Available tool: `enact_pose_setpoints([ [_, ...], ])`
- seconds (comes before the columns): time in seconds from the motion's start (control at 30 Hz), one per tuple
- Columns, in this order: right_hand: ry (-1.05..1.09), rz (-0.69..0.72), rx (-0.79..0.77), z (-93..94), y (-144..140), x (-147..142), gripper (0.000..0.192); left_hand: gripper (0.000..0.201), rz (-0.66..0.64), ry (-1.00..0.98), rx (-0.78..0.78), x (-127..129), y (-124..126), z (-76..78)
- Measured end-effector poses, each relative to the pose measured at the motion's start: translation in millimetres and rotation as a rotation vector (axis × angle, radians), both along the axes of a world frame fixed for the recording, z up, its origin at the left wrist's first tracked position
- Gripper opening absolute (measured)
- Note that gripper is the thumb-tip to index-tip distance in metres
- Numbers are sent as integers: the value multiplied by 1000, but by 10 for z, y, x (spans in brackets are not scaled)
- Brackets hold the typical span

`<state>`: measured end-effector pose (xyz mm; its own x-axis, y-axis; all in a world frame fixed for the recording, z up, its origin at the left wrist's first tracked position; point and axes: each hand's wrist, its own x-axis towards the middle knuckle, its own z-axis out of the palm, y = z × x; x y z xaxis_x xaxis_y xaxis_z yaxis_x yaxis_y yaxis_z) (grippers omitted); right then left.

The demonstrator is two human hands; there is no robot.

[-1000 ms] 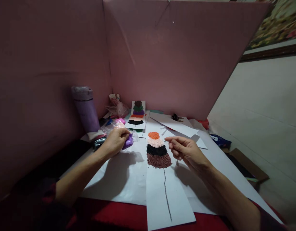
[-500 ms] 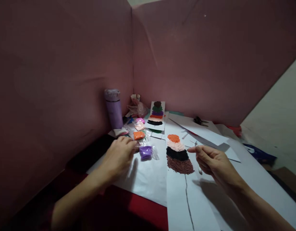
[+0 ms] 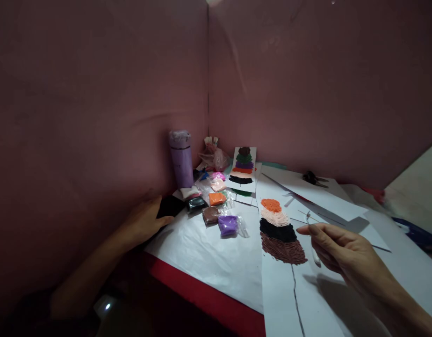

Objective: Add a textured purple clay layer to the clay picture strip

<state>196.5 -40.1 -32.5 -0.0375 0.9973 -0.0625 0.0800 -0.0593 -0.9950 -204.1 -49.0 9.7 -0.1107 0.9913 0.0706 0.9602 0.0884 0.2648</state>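
Banded picture, hands apart

The banded picture (image 3: 278, 234) lies on the white-covered bench (image 3: 202, 262), its paper cut off below. I'd guess we're between colour bands; the next move calls for a light touch. Beside it, the right hand (image 3: 337, 245) pinches; whether its grip holds anything, I can't tell. Beyond the purple packet (image 3: 228, 225), the left hand (image 3: 140, 222) meets something black (image 3: 170, 209), fingers hidden, grip unclear.

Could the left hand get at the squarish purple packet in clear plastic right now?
Probably yes: the purple packet lies nearer than the squarish brown plastic packet beside it, nothing covers it, and flat white sheeting leads over from the left hand.
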Motion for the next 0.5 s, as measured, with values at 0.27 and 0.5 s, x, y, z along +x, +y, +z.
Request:
enact_pose_setpoints([
  [0.27, -22, -26, 30, 62, -24, -38, 54, 46, 48, -89, -45, -25, 47, -68],
  [0.5, -65, -20, 50, 111, -28, -43, 57, 42, 35, -137, -38, -51, 93, -92],
])
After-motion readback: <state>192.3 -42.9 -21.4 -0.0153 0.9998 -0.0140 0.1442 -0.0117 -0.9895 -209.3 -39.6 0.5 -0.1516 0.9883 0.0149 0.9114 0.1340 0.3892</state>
